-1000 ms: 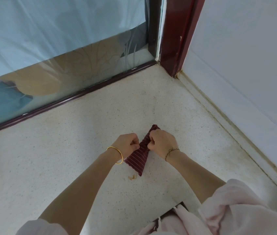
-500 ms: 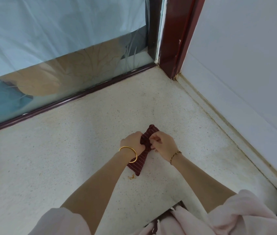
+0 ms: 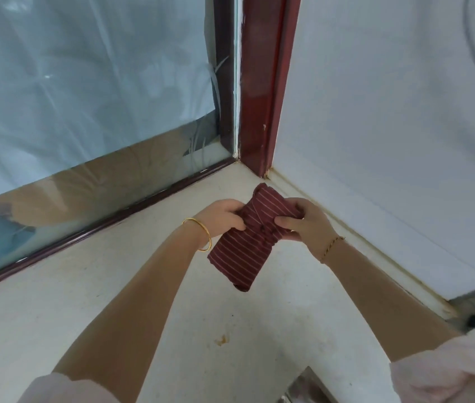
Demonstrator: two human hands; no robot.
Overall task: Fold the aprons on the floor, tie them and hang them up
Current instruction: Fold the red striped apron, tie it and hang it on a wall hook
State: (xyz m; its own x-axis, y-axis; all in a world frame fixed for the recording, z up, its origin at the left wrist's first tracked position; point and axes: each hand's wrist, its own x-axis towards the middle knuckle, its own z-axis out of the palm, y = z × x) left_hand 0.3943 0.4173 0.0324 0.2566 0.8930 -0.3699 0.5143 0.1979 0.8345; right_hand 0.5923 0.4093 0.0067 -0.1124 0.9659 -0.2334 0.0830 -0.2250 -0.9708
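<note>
A dark red apron with thin white stripes (image 3: 240, 251) is folded into a small tight bundle and cinched round its middle. I hold it in the air above the floor, in front of the room's corner. My left hand (image 3: 223, 216) grips the bundle's left side, fingers curled round it. My right hand (image 3: 303, 223) grips its right side, with the thumb across the cinched middle. The bundle's lower end hangs free below both hands.
A speckled light floor (image 3: 114, 315) lies below, with a small brown stain (image 3: 221, 340). A glass panel in a dark red frame (image 3: 85, 112) stands on the left, a dark red post (image 3: 259, 97) in the corner, a white wall (image 3: 390, 126) on the right.
Both hands have lifted the tied bundle off the floor and up toward the corner. The view has tilted upward with them.
</note>
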